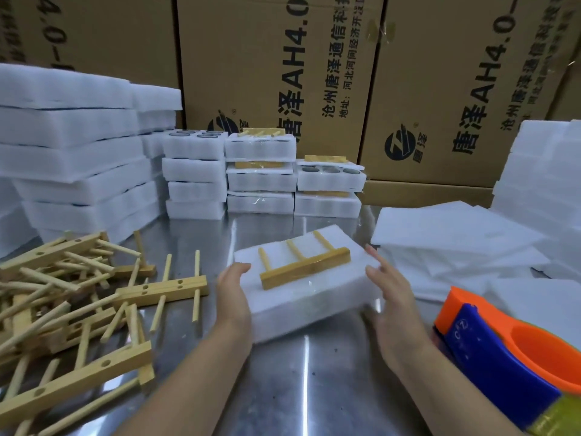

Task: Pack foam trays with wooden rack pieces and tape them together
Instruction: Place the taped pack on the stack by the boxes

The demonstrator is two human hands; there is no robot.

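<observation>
Between the two hands, over the metal table (298,388), is the foam tray (301,303). One wooden rack piece (305,267) lies on its top, with the bar toward the person and three pegs pointing away. The left hand (234,291) grips the tray's left edge, thumb on top. The right hand (388,287) is flat, its straight fingers against the right edge, holding nothing. To do this step well, I think both hands should press evenly and keep the tray level, so the piece does not slide. The tape dispenser (509,350) stands just right of the right hand. Beyond the hands, the cartons (276,73) read "唐泽AH4.0" and "沧州唐泽通信科". The dispenser's small white mark is not clearly readable.
</observation>
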